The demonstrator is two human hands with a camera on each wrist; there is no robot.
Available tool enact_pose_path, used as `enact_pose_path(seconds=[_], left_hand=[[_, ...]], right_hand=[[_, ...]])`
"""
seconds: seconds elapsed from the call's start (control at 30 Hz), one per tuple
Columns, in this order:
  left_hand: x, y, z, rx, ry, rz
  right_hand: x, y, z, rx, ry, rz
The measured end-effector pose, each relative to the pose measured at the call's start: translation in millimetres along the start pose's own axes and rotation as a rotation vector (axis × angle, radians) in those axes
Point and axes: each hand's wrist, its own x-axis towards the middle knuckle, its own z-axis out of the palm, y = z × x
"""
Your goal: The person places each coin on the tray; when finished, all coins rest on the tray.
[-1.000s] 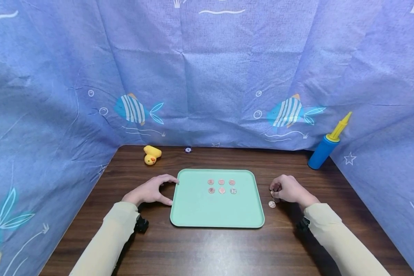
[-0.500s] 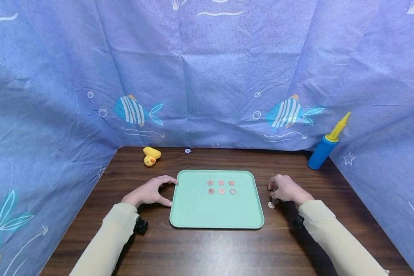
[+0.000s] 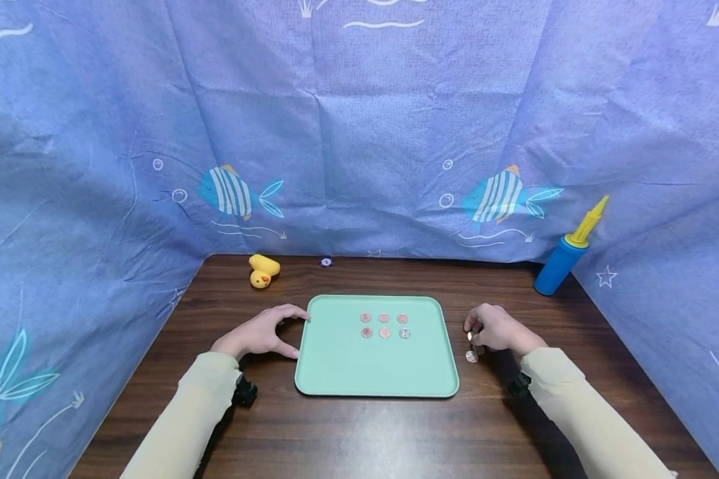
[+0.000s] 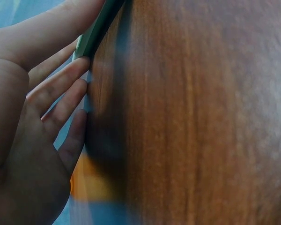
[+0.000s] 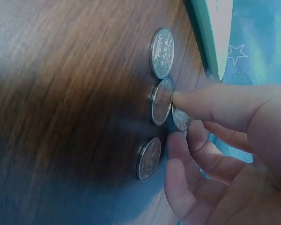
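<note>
A pale green tray [image 3: 335, 366] lies mid-table, bearing several coins in two rows; most look coppery, while the front right coin [image 3: 405, 332] is silvery. At the tray's left edge, my left hand [image 3: 263, 331] has thumb and fingers spread apart, tips against the rim. Just right of the tray, my right hand [image 3: 498, 328] pinches a coin [image 5: 180, 119] between thumb and fingers. Under that hand, three silvery coins lie on the wood in the right wrist view: an upper coin [image 5: 162, 53], a middle coin [image 5: 161, 101] partly overlapping the pinched one, and a lower coin [image 5: 149, 159].
At the back left of the dark wooden table [image 3: 359, 432] lies a yellow rubber duck [image 3: 263, 271]. A dark poker chip [image 3: 326, 262] is near the back edge. A blue and yellow hand pump [image 3: 566, 256] stands at the back right. Blue fish-print cloth [image 3: 359, 146] surrounds the table.
My right hand has shifted slightly left, and a bright coin shows at its fingertips that was hidden half a second ago. My left hand and the coins on the tray stay put.
</note>
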Motion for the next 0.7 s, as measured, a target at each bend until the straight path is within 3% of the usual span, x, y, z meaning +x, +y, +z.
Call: enact_pose_path(seconds=[0.27,0.5,0.7], left_hand=[[0.0,-0.2,0.1,-0.007,-0.004,-0.015],[0.3,-0.1,-0.1,0.011,-0.006,-0.012],[0.3,0.4,-0.7,0.004,-0.004,-0.019]], right_hand=[[-3.4,0.6,0.0,0.022,0.032,-0.057],[-2.9,3.6,-0.2,-0.064,0.087,-0.118],[-3.4,4.4,-0.7,-0.067,0.114,-0.105]])
